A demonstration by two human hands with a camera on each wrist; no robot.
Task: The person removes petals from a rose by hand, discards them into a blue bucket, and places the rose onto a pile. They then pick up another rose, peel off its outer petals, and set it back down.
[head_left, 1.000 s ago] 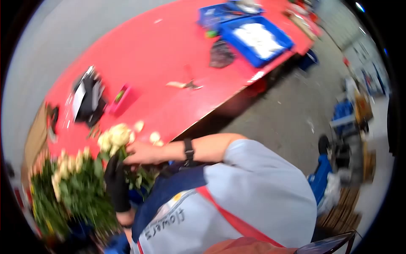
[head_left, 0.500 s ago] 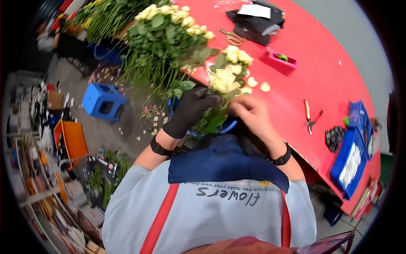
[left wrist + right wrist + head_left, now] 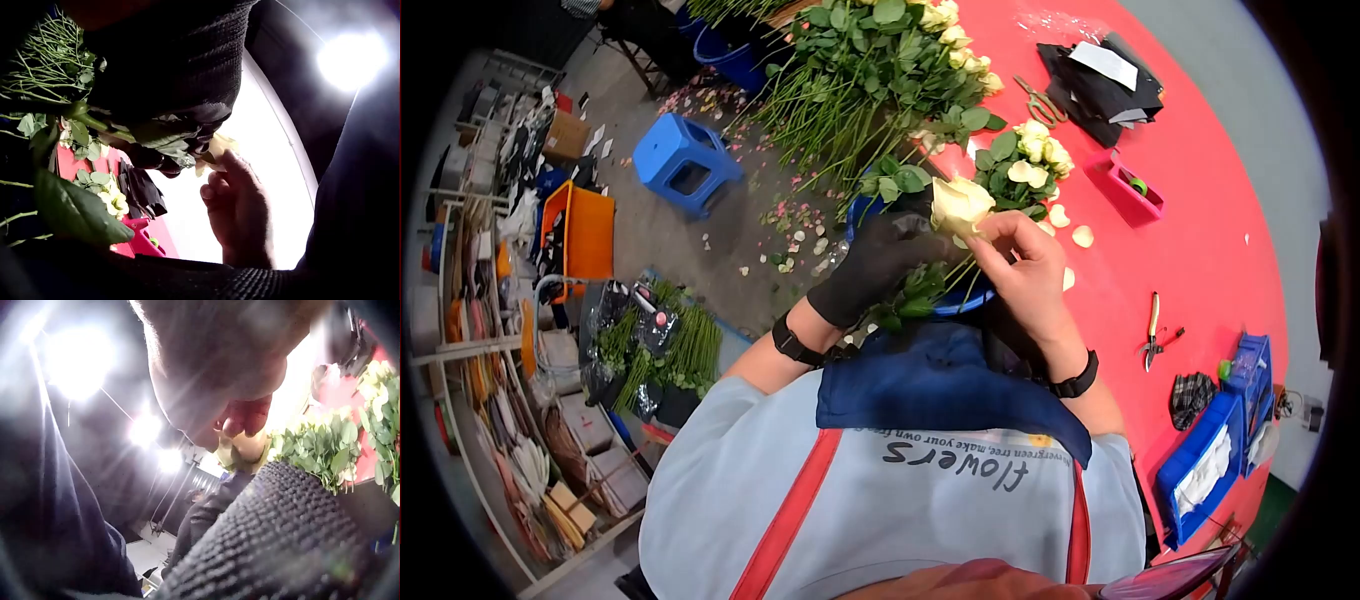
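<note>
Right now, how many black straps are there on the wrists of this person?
2. One strap is around the left wrist, behind the gloved left hand; the other strap is around the right wrist, behind the bare right hand.

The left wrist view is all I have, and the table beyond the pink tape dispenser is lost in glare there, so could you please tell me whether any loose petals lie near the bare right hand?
Observer: Yes, the head view shows pale petals on the red table, between the tape dispenser and the right hand, which is at the rose.

Operator: Thank you; is there also a cutting tool lying on the far side of the dispenser?

Observer: Yes, pruners lie on the table between the dispenser and a blue tray, beside a small dark-and-red item.
</note>
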